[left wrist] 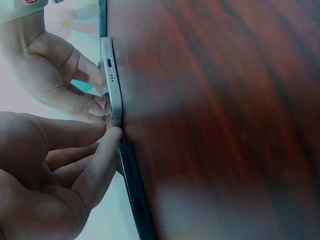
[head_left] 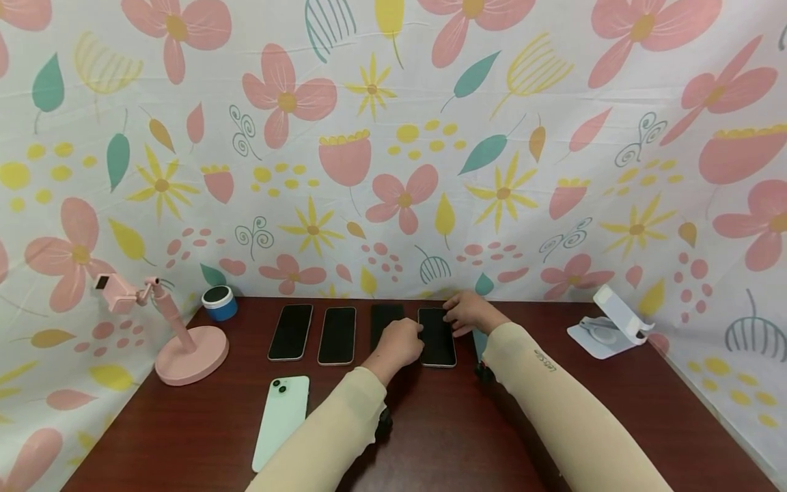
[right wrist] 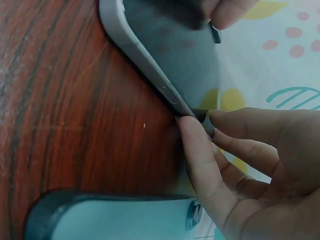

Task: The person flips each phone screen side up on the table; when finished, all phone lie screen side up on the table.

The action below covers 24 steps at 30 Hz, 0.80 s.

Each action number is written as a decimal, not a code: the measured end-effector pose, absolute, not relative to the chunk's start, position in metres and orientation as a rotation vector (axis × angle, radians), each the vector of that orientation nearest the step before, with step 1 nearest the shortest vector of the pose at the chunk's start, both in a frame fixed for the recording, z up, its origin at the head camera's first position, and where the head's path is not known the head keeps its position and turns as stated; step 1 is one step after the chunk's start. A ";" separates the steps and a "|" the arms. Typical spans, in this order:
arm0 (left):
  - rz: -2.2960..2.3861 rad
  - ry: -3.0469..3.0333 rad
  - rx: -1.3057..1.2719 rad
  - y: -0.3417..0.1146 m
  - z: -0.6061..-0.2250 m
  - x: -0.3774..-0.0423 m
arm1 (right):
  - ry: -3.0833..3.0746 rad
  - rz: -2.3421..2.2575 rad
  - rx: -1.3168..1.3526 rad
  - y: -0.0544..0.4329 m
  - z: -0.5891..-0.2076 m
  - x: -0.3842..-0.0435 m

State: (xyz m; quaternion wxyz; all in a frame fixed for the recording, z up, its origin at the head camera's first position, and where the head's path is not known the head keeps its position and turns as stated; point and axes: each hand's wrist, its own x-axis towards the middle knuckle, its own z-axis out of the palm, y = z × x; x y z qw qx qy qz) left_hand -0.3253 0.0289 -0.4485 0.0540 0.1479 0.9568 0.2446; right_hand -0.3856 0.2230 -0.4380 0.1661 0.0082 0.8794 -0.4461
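A black-screened smartphone with a silver frame (head_left: 438, 345) lies face up on the table between both hands. My left hand (head_left: 396, 347) has its thumb and fingertip pinched at the phone's left edge. In the left wrist view, that hand (left wrist: 60, 175) is beside the phone's port end (left wrist: 113, 75). At the upper right corner, the right hand (head_left: 472, 314) grips the phone's edge; its thumb (right wrist: 192, 132) presses the side in the right wrist view. A dark phone (head_left: 386, 316) lies partly behind the left hand. Beneath the right forearm shows a bluish phone (right wrist: 125, 220), camera bump up.
Two more black-screened phones (head_left: 291, 333) (head_left: 337, 336) lie left of the hands. Nearer sits a mint-green phone (head_left: 279, 424), back up, partly under the left sleeve. A pink phone stand (head_left: 190, 355) and blue jar (head_left: 219, 304) stand left, a white folding stand (head_left: 609, 328) right.
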 end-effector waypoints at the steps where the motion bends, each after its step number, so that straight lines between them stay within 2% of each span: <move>1: 0.729 2.913 0.455 0.029 -0.449 -0.326 | 2.508 -1.270 0.026 0.223 -0.438 -0.386; 12: 0.823 2.840 0.444 0.024 -0.445 -0.322 | 2.542 -1.237 0.016 0.224 -0.436 -0.383; 24: 1.106 2.742 0.386 0.027 -0.441 -0.315 | 2.562 -1.293 0.021 0.257 -0.419 -0.378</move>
